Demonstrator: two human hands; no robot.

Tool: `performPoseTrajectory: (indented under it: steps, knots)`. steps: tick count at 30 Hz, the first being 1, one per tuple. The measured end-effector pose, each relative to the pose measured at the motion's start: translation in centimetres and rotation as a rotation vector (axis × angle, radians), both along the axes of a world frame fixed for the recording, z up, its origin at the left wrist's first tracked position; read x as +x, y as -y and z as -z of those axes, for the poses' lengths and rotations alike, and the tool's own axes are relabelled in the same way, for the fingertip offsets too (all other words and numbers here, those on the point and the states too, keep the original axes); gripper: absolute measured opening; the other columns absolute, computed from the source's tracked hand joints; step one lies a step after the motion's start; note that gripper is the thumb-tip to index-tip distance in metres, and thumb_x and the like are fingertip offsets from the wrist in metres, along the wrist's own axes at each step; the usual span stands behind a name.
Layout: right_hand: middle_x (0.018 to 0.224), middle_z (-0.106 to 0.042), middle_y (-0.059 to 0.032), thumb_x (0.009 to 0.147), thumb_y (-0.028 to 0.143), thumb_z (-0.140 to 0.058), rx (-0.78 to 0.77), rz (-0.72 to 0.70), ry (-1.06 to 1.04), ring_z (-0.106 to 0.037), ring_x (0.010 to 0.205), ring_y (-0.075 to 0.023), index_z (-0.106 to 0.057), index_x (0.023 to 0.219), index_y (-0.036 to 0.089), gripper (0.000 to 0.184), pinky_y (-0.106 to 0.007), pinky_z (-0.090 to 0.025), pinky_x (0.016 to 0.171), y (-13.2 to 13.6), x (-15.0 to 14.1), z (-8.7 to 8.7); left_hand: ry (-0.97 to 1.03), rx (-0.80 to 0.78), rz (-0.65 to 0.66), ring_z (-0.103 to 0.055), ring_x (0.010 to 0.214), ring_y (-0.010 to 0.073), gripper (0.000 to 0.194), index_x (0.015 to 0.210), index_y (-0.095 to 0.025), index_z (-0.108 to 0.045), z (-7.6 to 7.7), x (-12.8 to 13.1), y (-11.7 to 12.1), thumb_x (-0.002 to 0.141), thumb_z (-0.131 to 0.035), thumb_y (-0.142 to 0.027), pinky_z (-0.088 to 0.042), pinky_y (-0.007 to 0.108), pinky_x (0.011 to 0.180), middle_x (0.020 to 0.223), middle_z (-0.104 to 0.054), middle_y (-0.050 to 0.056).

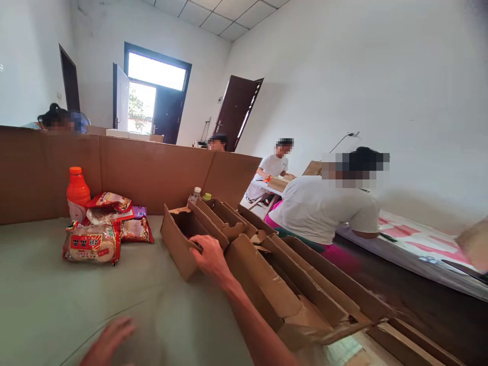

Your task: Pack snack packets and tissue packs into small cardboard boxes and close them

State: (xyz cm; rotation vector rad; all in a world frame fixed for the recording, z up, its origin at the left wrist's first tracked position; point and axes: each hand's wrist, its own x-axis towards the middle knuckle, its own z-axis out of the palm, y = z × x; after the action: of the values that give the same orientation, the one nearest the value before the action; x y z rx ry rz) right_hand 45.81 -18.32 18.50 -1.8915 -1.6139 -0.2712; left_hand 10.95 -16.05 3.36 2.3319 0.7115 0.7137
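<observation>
The fingers (pixel 199 243) of my right hand (pixel 211 259) are bent over the near rim of a small open cardboard box (pixel 176 244), closed on its wall, though how hard they press I cannot tell. The box lies directly under those fingertips and beyond them, its long axis running away from me and leaning leftward — roughly in line with the longer cardboard boxes (pixel 263 284) packed just to its right. My right hand is clearly the nearer one, already touching. My left hand (pixel 110 340) hangs low over the table (pixel 38 290), well apart from the box; it is blurred, its fingers outstretched, with nothing visible in them. To the left of the box — near, but not touching it — sit the snack packets (pixel 91 246) and an orange bottle (pixel 78 190), in front of the cardboard screen (pixel 152 175).
</observation>
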Motion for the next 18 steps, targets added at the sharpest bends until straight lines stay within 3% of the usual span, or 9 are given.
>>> performPoseTrajectory:
  steps: [4, 7, 10, 12, 15, 18]
  knots:
    - [0.088, -0.076, -0.0037, 0.087, 0.011, -0.054, 0.069, -0.397, 0.012, -0.070, 0.098, -0.0222, -0.065, 0.086, 0.024, 0.018, -0.038, -0.052, 0.088, 8.2, -3.2, 0.4, 0.146, -0.229, -0.314, -0.066, 0.120, 0.0327, 0.058, 0.144, -0.034, -0.054, -5.9, -2.6, -0.3, 0.092, -0.054, -0.058, -0.058, 0.050, 0.098, 0.140, -0.064, 0.010]
    - [0.080, -0.073, 0.0000, 0.088, 0.004, -0.053, 0.117, -0.630, -0.019, -0.070, 0.100, -0.0205, -0.062, 0.092, 0.026, 0.024, -0.038, -0.052, 0.092, 12.5, -5.5, -0.1, 0.278, -0.402, -0.303, -0.052, 0.137, 0.0368, 0.066, 0.149, -0.031, -0.048, -9.3, -2.4, 1.2, 0.091, -0.054, -0.062, -0.049, 0.053, 0.109, 0.154, -0.051, 0.010]
    - [0.107, -0.073, -0.0065, 0.084, 0.003, -0.055, 0.144, -0.636, -0.046, -0.065, 0.115, -0.0235, -0.064, 0.096, 0.025, 0.026, -0.041, -0.049, 0.097, 14.1, -6.8, 0.0, 0.420, -0.544, -0.163, -0.037, 0.147, 0.0392, 0.077, 0.153, -0.029, -0.039, -10.5, -0.8, 3.2, 0.088, -0.054, -0.067, -0.038, 0.053, 0.118, 0.161, -0.040, 0.009]
    - [0.136, -0.062, -0.0124, 0.085, 0.010, -0.058, 0.109, -0.600, -0.055, -0.056, 0.128, -0.0274, -0.065, 0.099, 0.023, 0.021, -0.044, -0.048, 0.100, 14.3, -7.1, 0.7, 0.471, -0.557, -0.120, -0.032, 0.149, 0.0396, 0.079, 0.155, -0.032, -0.036, -10.5, -0.1, 4.2, 0.088, -0.053, -0.070, -0.034, 0.054, 0.120, 0.164, -0.035, 0.008]
    - [0.146, -0.054, -0.0134, 0.084, 0.016, -0.061, 0.024, -0.599, -0.020, -0.051, 0.133, -0.0287, -0.065, 0.109, 0.024, 0.026, -0.044, -0.047, 0.101, 13.8, -7.2, 2.0, 0.425, -0.365, -0.108, -0.021, 0.153, 0.0404, 0.075, 0.150, -0.038, -0.042, -10.7, 0.0, 4.4, 0.085, -0.060, -0.071, -0.023, 0.059, 0.123, 0.167, -0.025, 0.004]
    - [0.145, -0.056, -0.0122, 0.080, 0.013, -0.059, -0.014, -0.615, 0.066, -0.051, 0.134, -0.0282, -0.065, 0.115, 0.025, 0.037, -0.044, -0.046, 0.101, 13.1, -7.1, 2.4, 0.319, -0.160, -0.013, -0.018, 0.154, 0.0401, 0.051, 0.133, -0.039, -0.061, -11.9, -0.6, 3.1, 0.086, -0.066, -0.057, -0.021, 0.063, 0.122, 0.169, -0.020, 0.000]
